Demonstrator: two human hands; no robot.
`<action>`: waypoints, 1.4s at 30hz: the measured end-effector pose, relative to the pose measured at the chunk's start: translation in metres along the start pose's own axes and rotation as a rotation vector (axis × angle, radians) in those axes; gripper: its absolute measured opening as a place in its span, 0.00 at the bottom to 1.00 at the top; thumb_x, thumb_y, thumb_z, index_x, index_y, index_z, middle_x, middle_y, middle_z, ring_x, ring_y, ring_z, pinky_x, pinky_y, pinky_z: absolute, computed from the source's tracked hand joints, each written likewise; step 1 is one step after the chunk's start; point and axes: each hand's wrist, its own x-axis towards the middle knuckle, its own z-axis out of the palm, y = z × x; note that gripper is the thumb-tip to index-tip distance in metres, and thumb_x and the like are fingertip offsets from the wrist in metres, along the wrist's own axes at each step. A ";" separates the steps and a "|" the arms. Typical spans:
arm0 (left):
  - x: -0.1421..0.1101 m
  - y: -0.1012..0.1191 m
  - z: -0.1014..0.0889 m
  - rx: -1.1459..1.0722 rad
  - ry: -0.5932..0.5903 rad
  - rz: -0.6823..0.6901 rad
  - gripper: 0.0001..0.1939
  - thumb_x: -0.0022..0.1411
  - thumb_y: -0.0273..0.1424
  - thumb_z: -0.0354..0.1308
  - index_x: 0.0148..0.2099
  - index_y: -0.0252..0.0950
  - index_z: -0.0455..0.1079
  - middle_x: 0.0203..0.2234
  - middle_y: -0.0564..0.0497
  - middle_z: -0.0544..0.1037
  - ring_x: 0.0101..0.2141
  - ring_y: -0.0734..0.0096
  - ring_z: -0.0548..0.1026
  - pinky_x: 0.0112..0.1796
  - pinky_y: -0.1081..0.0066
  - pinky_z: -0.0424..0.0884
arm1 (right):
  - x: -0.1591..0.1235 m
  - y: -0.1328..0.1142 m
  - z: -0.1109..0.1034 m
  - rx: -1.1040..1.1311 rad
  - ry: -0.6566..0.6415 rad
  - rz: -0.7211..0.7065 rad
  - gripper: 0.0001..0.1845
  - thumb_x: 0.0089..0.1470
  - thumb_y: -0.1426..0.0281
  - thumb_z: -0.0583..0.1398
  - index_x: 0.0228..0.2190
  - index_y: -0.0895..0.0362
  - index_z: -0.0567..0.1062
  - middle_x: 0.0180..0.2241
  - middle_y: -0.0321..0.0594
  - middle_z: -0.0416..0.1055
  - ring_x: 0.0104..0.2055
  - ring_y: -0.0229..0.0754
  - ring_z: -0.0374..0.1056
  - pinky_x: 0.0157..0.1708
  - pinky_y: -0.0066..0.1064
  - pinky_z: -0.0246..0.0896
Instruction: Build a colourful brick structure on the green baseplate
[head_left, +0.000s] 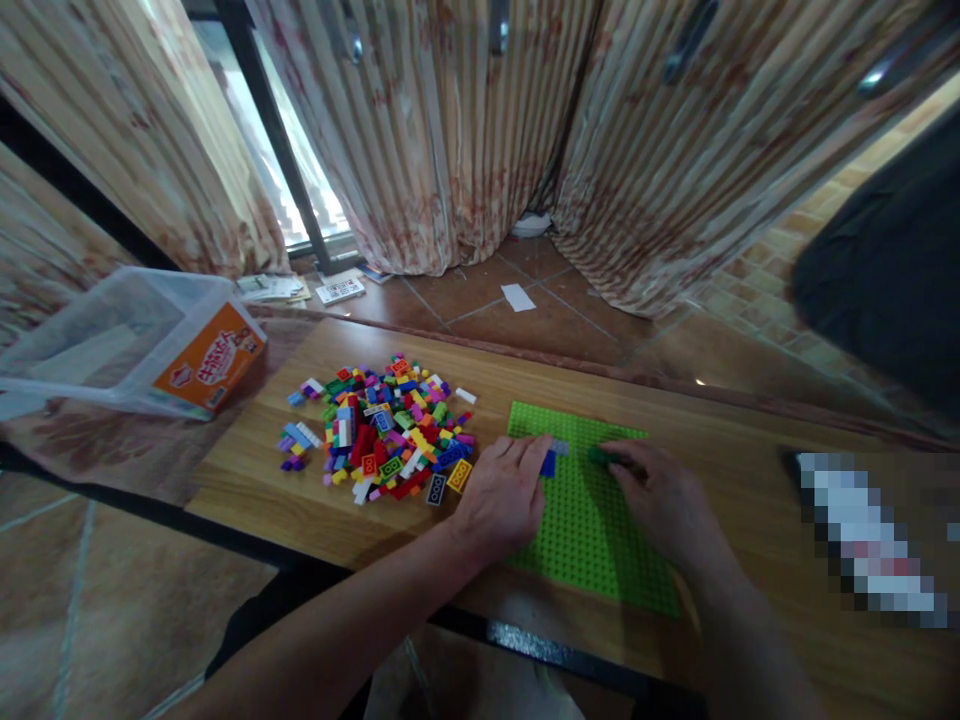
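Note:
A bright green studded baseplate [592, 540] lies on the wooden tabletop in front of me. My left hand [504, 495] rests over its left edge, fingers stretched out, the tips beside a blue brick [548, 464] and a pale grey-blue brick [559, 447] on the plate. Part of the blue brick is hidden by those fingers. Toward the plate's upper right, my right hand [660, 490] pinches a dark green brick [598, 455] between thumb and fingertips. Whether that brick touches the studs, I cannot tell.
Left of the plate spreads a heap of mixed toy bricks [375, 430]. A clear plastic bin [127, 385] with an orange label stands beyond it at the far left. A blurred-out object [862, 535] lies at the right. Curtains [450, 140] hang behind the table.

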 end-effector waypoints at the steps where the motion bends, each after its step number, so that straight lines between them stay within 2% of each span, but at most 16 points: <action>1: 0.000 0.000 0.000 -0.002 0.001 0.005 0.25 0.63 0.26 0.49 0.62 0.29 0.59 0.54 0.39 0.71 0.50 0.57 0.69 0.55 0.56 0.66 | 0.000 0.003 -0.003 -0.006 -0.009 0.009 0.14 0.52 0.67 0.55 0.37 0.54 0.78 0.40 0.44 0.77 0.42 0.48 0.72 0.45 0.43 0.67; 6: -0.002 0.002 0.001 0.032 0.004 0.002 0.24 0.64 0.27 0.48 0.61 0.28 0.60 0.53 0.38 0.72 0.48 0.55 0.70 0.52 0.55 0.68 | -0.003 0.010 -0.010 -0.036 0.002 -0.015 0.14 0.53 0.63 0.55 0.37 0.53 0.78 0.40 0.44 0.76 0.40 0.47 0.72 0.41 0.39 0.67; 10: -0.004 0.008 0.002 0.051 0.052 0.022 0.23 0.65 0.28 0.48 0.61 0.28 0.61 0.52 0.39 0.73 0.48 0.55 0.70 0.50 0.54 0.69 | -0.001 0.004 -0.011 -0.045 0.142 -0.014 0.15 0.54 0.61 0.57 0.39 0.53 0.78 0.36 0.42 0.75 0.29 0.40 0.69 0.29 0.33 0.65; 12: -0.006 0.011 0.003 0.035 0.103 0.077 0.22 0.65 0.28 0.47 0.60 0.29 0.62 0.52 0.39 0.74 0.48 0.57 0.71 0.49 0.56 0.69 | 0.000 -0.004 -0.010 -0.032 0.222 -0.051 0.14 0.55 0.61 0.58 0.38 0.54 0.78 0.34 0.40 0.75 0.26 0.38 0.67 0.28 0.32 0.64; 15: -0.008 0.016 0.003 0.006 0.189 0.199 0.19 0.66 0.27 0.46 0.57 0.28 0.65 0.48 0.41 0.77 0.43 0.62 0.74 0.45 0.60 0.71 | 0.002 -0.021 -0.005 0.025 0.288 -0.135 0.12 0.56 0.62 0.59 0.37 0.54 0.78 0.32 0.39 0.74 0.27 0.38 0.67 0.28 0.31 0.64; 18: -0.009 0.018 -0.003 -0.039 0.307 0.292 0.18 0.66 0.26 0.45 0.54 0.28 0.67 0.43 0.43 0.79 0.40 0.65 0.75 0.41 0.63 0.72 | 0.001 -0.043 0.005 0.115 0.289 -0.212 0.10 0.57 0.63 0.60 0.36 0.54 0.78 0.33 0.39 0.75 0.30 0.39 0.70 0.29 0.31 0.66; 20: -0.007 0.015 -0.012 -0.085 0.407 0.296 0.17 0.65 0.24 0.44 0.53 0.29 0.68 0.41 0.44 0.80 0.38 0.67 0.76 0.40 0.64 0.72 | -0.001 -0.057 0.013 0.173 0.240 -0.254 0.08 0.57 0.64 0.60 0.35 0.54 0.78 0.34 0.39 0.76 0.32 0.40 0.71 0.32 0.32 0.68; 23: -0.001 0.002 -0.033 -0.157 0.564 0.223 0.15 0.66 0.24 0.46 0.51 0.32 0.69 0.38 0.45 0.80 0.37 0.68 0.76 0.39 0.65 0.73 | -0.006 -0.078 0.028 0.237 0.126 -0.296 0.08 0.58 0.64 0.60 0.36 0.53 0.78 0.35 0.39 0.76 0.34 0.41 0.72 0.34 0.33 0.70; 27: 0.009 -0.027 -0.065 -0.237 0.736 0.012 0.12 0.67 0.26 0.48 0.49 0.35 0.70 0.36 0.47 0.79 0.36 0.70 0.75 0.39 0.68 0.73 | -0.016 -0.100 0.052 0.234 -0.006 -0.398 0.12 0.58 0.62 0.61 0.42 0.52 0.77 0.41 0.42 0.75 0.42 0.43 0.73 0.41 0.36 0.71; 30: 0.013 -0.052 -0.085 -0.328 0.868 -0.160 0.10 0.66 0.26 0.52 0.46 0.37 0.72 0.35 0.50 0.79 0.34 0.74 0.74 0.36 0.72 0.71 | -0.022 -0.108 0.071 0.173 -0.038 -0.444 0.18 0.56 0.60 0.62 0.46 0.52 0.75 0.44 0.43 0.75 0.44 0.45 0.73 0.43 0.38 0.71; 33: 0.015 -0.075 -0.101 -0.443 0.965 -0.252 0.10 0.63 0.24 0.54 0.45 0.36 0.72 0.32 0.52 0.78 0.31 0.76 0.73 0.34 0.74 0.70 | -0.024 -0.111 0.083 0.142 -0.046 -0.443 0.16 0.57 0.60 0.61 0.46 0.53 0.76 0.43 0.43 0.76 0.44 0.46 0.73 0.42 0.38 0.71; 35: 0.015 -0.088 -0.111 -0.505 0.988 -0.317 0.10 0.61 0.23 0.54 0.44 0.36 0.73 0.30 0.52 0.77 0.29 0.77 0.72 0.32 0.74 0.69 | -0.024 -0.112 0.087 0.166 -0.050 -0.420 0.14 0.58 0.62 0.60 0.45 0.53 0.76 0.42 0.43 0.76 0.44 0.45 0.73 0.41 0.37 0.71; 38: 0.014 -0.102 -0.124 -0.589 0.943 -0.429 0.09 0.57 0.21 0.55 0.40 0.34 0.74 0.28 0.53 0.77 0.26 0.78 0.70 0.29 0.76 0.66 | -0.022 -0.114 0.086 0.257 -0.037 -0.342 0.14 0.57 0.62 0.61 0.44 0.53 0.77 0.42 0.43 0.76 0.43 0.44 0.73 0.41 0.36 0.71; 42: 0.012 -0.106 -0.132 -0.732 0.858 -0.486 0.08 0.54 0.22 0.58 0.37 0.33 0.74 0.25 0.54 0.75 0.24 0.79 0.69 0.26 0.77 0.64 | -0.020 -0.116 0.085 0.493 -0.016 -0.138 0.15 0.55 0.61 0.63 0.43 0.52 0.78 0.37 0.40 0.77 0.37 0.42 0.73 0.35 0.34 0.71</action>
